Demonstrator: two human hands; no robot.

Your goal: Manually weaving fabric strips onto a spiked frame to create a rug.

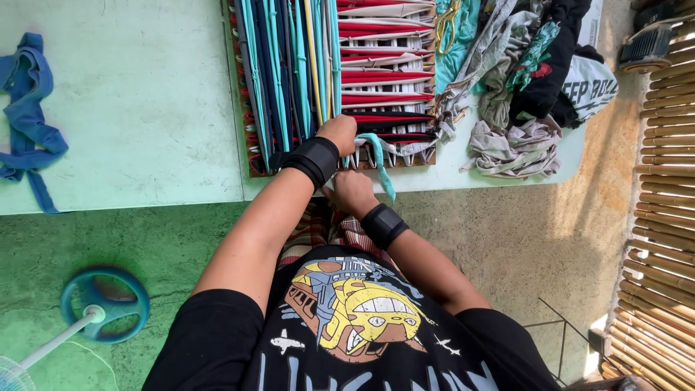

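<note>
Looking down from the head view, the person works at the near edge of a wooden weaving frame (pixel 250 156) in the upper middle of the picture, resting on a pale green table (pixel 145 108). The left hand (pixel 339 135) presses on the frame's lower edge with fingers curled around the top of a light teal fabric strip (pixel 381 163), while the right hand (pixel 352 191), just below, is clenched, apparently on the same strip, though its fingertips are hidden. The strip hangs from the frame's edge down and slightly right, its long axis running from upper left to lower right, its free end pointing toward the floor. It looks light, soft and stretchy, likely to go limp or twist, so taking it near the end and keeping it taut seems best. A pile of cut garments (pixel 528 87) lies at the upper right, and blue fabric scraps (pixel 29 108) at the far left.
</note>
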